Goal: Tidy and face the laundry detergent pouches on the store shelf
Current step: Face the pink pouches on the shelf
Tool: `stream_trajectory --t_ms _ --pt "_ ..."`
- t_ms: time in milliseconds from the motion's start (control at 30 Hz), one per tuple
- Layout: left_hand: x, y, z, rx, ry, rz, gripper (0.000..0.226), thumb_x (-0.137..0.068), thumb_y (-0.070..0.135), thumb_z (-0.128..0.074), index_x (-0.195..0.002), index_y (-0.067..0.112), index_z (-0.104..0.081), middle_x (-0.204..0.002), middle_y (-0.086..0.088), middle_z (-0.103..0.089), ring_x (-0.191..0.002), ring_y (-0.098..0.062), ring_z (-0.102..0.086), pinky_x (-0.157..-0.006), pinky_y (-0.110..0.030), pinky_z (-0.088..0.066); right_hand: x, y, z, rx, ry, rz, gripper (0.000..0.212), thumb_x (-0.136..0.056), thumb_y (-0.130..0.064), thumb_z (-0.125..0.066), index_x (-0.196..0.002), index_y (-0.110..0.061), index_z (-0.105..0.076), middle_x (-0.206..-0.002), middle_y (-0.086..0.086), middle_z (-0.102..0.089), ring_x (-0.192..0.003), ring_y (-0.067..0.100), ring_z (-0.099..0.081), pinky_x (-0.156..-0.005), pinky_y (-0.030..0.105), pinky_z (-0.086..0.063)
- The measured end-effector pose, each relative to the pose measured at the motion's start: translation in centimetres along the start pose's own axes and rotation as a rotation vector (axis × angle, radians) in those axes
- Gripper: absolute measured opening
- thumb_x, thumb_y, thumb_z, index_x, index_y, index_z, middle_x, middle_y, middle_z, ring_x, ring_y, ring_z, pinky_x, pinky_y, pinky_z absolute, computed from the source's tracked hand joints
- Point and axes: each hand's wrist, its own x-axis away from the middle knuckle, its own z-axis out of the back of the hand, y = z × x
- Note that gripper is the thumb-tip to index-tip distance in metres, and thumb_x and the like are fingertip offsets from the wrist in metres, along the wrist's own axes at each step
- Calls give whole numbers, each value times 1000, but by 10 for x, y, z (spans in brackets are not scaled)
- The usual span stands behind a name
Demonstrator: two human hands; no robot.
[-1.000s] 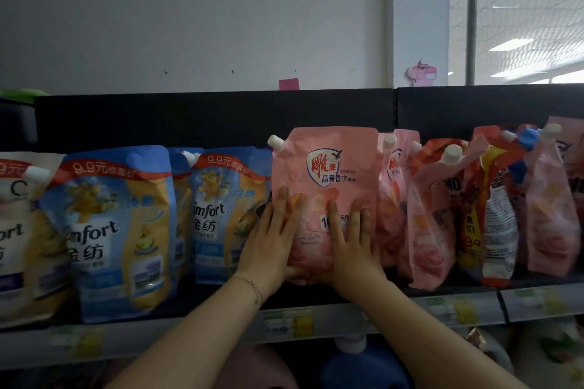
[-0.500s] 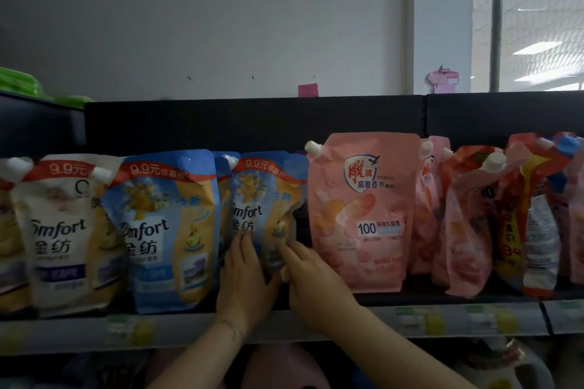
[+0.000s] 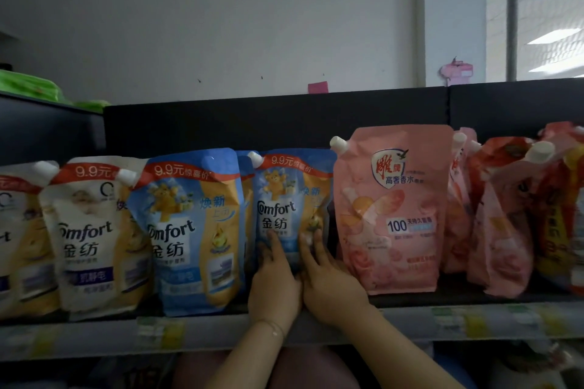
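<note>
Pressing both my left hand (image 3: 274, 287) and right hand (image 3: 331, 286), fingers spread flat and grasping nothing, against the blue Comfort pouch (image 3: 290, 199) at mid-frame.

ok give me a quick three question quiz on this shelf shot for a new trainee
1. True or false: both hands rest on the big pink pouch.
2. Which pouch do the left hand and right hand touch?
A. the white pouch
B. the smaller blue pouch, next to the pink one
C. a red pouch
3. Fill in: the price printed on the red band of the blue pouches is ____ yuan.

Key
1. False; they are on the smaller blue pouch, to the left of the pink one.
2. B
3. 9.9
</note>
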Motion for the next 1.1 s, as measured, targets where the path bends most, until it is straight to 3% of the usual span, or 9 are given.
stream_trajectory --t_ms 200,267,333,367,433,567,733,967,1100 --pt "-8 -1 -1 9 -148 38 89 -96 46 -44 -148 21 23 -159 -13 8 -140 -32 -28 -106 -39 -38 -6 4 3 -151 2 -15 62 -100 -24 -34 -153 -32 -4 -161 0 3 -146 18 -14 -114 35 -25" --pt "-8 -3 -4 33 -121 51 86 -95 46 -45 -150 21 17 -160 -12 1 -139 -30 -28 -106 -39 -39 -7 4 0 -178 32 -33 60 -99 -24 -34 -153 -32 -10 -161 1 -4 -145 20 -19 -113 38 -29" --pt "-5 -3 -5 28 27 42 74 -94 47 -45 -149 14 -8 -152 -14 -24 -131 -28 -37 -101 -38 -42 0 0 -1 -166 213 -29 49 -95 -25 -38 -144 -23 -39 -150 7 -38 -126 25 -48 -91 39 -49" --pt "-2 -2 -6 3 120 18 63 -93 48 -46 -140 11 -25 -142 -13 -38 -124 -28 -43 -96 -37 -44 7 -4 -1 -144 315 -6 39 -91 -25 -40 -125 -17 -56 -127 8 -59 -104 25 -61 -71 34 -53" --pt "5 -2 -4 -40 266 -96 44 -92 50 -44 -112 11 -46 -113 -11 -52 -103 -28 -51 -82 -38 -48 22 -7 1 -148 391 44 22 -83 -22 -42 -87 -13 -62 -83 2 -63 -69 23 -61 -47 27 -41" --pt "15 -6 -2 -102 355 -294 19 -86 36 -50 -83 17 -45 -83 -3 -48 -77 -25 -50 -62 -39 -44 57 11 24 -81 286 168 22 -85 -21 -45 -98 -12 -59 -93 3 -58 -79 21 -52 -60 30 -43" --pt "18 22 3 -56 238 -357 15 -91 31 -48 -100 18 -49 -99 1 -51 -97 -21 -50 -81 -38 -42 109 68 72 111 261 75 27 -84 -23 -43 -104 -13 -59 -99 4 -60 -83 26 -57 -66 34 -48" --pt "50 114 -19 8 98 -593 22 -89 31 -49 -108 20 -49 -112 1 -50 -104 -22 -50 -85 -36 -40 150 126 111 116 346 -134 15 -78 -15 -54 -92 -12 -54 -92 3 -53 -84 27 -53 -65 35 -42" --pt "57 159 -33 89 -1 -684 19 -90 25 -49 -105 15 -51 -105 -1 -51 -94 -17 -47 -77 -29 -39 161 154 124 102 330 -169 28 -83 -12 -53 -111 -10 -54 -108 4 -52 -96 26 -52 -75 37 -47"
